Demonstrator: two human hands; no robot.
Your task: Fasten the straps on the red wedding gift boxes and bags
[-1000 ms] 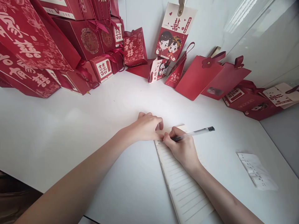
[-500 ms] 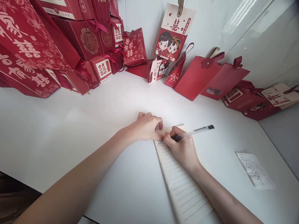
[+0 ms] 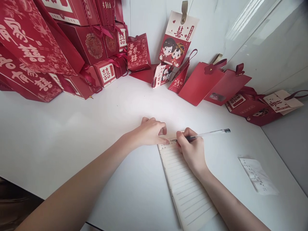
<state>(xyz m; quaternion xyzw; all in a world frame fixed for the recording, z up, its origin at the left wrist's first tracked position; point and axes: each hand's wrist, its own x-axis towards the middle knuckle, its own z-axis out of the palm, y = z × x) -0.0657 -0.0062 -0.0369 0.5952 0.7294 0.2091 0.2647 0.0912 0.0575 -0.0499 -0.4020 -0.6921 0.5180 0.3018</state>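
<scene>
A lined notebook (image 3: 183, 189) lies on the white table, with some small dark writing on its top lines. My right hand (image 3: 192, 149) grips a clear pen (image 3: 211, 132) with a dark grip, its tip close to the page near the top. Beside it, my left hand (image 3: 151, 132) rests at the notebook's upper left corner, thumb stretched onto the paper and fingers curled but apart, holding nothing. Part of the page is hidden under my right hand and forearm.
A white packet with small dark marks (image 3: 258, 176) lies on the table (image 3: 72, 144) to the right. Red gift boxes and bags (image 3: 92, 45) are stacked at the back left. More red gift bags (image 3: 199, 83) stand along the wall, reaching the right corner.
My right hand and the pen have moved a little to the right across the top of the page, uncovering more writing. My left hand has stayed nearly still. The view has shifted slightly.
</scene>
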